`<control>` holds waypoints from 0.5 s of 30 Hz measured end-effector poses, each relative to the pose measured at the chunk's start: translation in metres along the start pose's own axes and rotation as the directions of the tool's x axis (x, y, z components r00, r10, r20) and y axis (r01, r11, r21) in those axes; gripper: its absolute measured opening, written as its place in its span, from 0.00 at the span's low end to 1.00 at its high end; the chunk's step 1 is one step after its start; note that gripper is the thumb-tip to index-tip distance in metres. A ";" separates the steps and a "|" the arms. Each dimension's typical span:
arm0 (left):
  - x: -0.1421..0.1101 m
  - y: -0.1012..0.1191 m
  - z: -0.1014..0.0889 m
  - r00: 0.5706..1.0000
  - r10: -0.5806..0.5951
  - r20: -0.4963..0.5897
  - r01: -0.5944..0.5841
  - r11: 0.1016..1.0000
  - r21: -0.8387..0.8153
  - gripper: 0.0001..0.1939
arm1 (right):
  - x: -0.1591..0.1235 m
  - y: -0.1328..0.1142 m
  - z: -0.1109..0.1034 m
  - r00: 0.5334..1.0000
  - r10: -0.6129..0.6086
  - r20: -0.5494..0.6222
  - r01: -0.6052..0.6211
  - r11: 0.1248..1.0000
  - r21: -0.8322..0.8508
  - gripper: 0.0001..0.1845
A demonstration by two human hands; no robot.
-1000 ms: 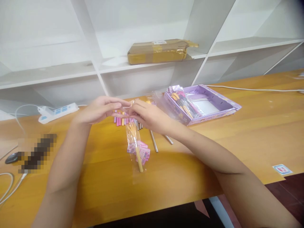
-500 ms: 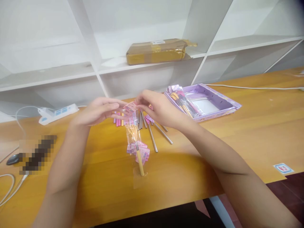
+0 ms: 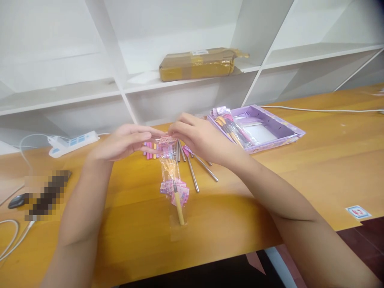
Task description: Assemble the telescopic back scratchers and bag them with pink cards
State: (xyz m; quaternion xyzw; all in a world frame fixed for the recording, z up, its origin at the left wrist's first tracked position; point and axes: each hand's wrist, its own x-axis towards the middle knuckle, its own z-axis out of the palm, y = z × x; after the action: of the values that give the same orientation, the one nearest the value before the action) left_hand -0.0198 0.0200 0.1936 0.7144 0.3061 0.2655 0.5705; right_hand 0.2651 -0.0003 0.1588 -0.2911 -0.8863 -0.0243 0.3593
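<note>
A clear plastic bag (image 3: 169,160) hangs upright between my hands, with a yellow fork (image 3: 177,196) inside it and a pink printed card (image 3: 167,140) at its top. My right hand (image 3: 193,134) pinches the bag's top edge by the card. My left hand (image 3: 127,140) supports the same upper end, its fingers reaching behind the bag and its thumb in front. Behind the bag's lower part, several pink cards (image 3: 181,194) lie on the table. Pink and purple forks with metal rods (image 3: 192,174) are just beyond, partly hidden by my right hand.
A purple tray (image 3: 277,120) with bagged forks (image 3: 235,130) stands at the back right. Small coloured handles (image 3: 149,150) lie past my left fingers. A power strip (image 3: 73,143) and mouse (image 3: 18,201) are left. A taped carton (image 3: 196,66) sits on the shelf.
The bag with the yellow fork has shifted slightly right and down. My right hand has closed in over the card, and the card has tipped flatter. My left hand stays nearly still.
</note>
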 end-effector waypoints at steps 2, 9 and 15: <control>0.000 0.001 0.001 1.000 0.007 0.006 -0.007 1.000 0.008 0.16 | 0.000 -0.001 0.000 1.000 -0.004 0.029 0.004 1.000 -0.003 0.12; 0.001 0.000 0.000 1.000 -0.008 0.001 0.008 1.000 -0.007 0.19 | 0.001 -0.002 0.004 0.998 -0.063 0.018 0.064 0.995 -0.072 0.12; 0.002 0.002 0.003 1.000 0.002 0.011 -0.002 1.000 0.023 0.20 | 0.002 -0.002 0.009 0.987 -0.156 0.043 0.160 0.982 -0.096 0.14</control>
State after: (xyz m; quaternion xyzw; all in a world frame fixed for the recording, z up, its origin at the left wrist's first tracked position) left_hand -0.0161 0.0194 0.1946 0.7227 0.3052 0.2587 0.5636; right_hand 0.2569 0.0014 0.1535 -0.2378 -0.9105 -0.0916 0.3258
